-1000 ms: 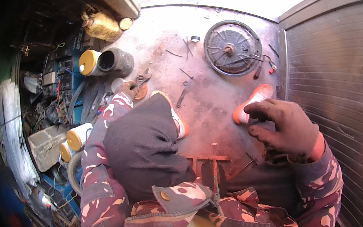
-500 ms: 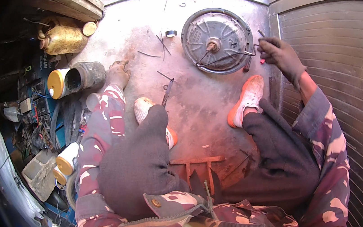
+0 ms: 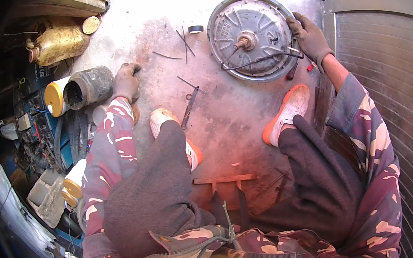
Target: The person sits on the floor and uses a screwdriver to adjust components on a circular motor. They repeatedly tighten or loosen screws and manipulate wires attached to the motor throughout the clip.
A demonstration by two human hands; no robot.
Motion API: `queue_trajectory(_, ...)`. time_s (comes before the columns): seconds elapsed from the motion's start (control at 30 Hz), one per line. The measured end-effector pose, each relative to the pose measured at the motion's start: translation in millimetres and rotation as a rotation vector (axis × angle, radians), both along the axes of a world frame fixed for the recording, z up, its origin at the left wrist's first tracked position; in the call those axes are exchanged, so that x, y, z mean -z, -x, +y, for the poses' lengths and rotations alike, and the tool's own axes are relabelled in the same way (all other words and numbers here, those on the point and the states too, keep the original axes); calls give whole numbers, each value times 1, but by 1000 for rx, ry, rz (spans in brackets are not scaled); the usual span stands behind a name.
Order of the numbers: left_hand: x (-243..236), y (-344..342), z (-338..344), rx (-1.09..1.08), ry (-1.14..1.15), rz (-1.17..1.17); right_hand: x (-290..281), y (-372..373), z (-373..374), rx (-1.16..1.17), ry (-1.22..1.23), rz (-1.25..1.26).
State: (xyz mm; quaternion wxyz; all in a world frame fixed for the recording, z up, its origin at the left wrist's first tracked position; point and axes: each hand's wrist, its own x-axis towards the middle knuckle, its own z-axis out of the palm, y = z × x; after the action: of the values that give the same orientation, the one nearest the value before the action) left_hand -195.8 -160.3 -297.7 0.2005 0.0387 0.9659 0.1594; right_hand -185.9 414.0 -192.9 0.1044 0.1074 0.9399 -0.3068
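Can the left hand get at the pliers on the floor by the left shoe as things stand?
Probably yes. The left hand rests flat on the floor, holding nothing, and the pliers lie in the open to its right, beside the left shoe. Only bare floor and a few thin wires lie between.

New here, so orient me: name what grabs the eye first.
The round metal wheel hub lies at the top of the worn floor, the right hand on its rim. The left hand rests flat on the floor beside a black cylinder. Orange-soled shoes sit below.
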Motion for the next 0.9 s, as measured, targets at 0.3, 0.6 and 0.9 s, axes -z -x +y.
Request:
queue_trajectory(0.3,9,9,-7,-155,-60,-32,-4,17,-10,151,332,-106)
queue_trajectory(0.6,11,6,-9,-209,-73,30,-39,45,-24,361,510,-415)
queue_trajectory(0.9,3,1,-3,-491,-413,-119,9,63,0,365,532,-342)
